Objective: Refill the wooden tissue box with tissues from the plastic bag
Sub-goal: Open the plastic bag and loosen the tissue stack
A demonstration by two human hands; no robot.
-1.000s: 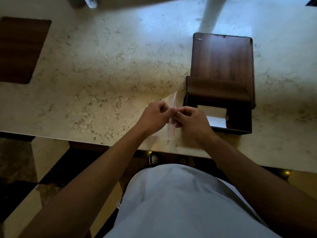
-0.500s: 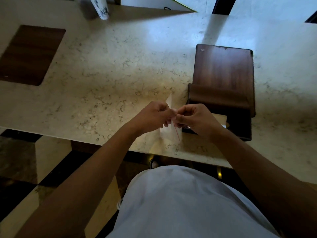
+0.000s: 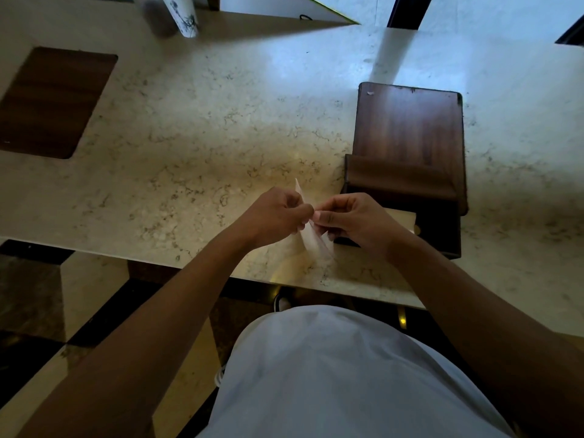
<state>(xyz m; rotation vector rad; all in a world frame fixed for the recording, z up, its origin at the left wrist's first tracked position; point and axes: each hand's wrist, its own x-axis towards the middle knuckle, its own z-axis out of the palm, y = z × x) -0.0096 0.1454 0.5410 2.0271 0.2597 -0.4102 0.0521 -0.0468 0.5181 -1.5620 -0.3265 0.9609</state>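
1. The marble counter carries everything.
2. The wooden tissue box sits open on it, lid slid back, with a little pale tissue showing inside; by my reading, refilling has not begun.
3. Just beside the box's near-left corner, the plastic bag is pinched at its top edge by the left hand and right hand, fingertips closed, apparently pulling it open.

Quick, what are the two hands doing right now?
Left hand: closed, pinching the plastic bag.
Right hand: closed, pinching the same bag.
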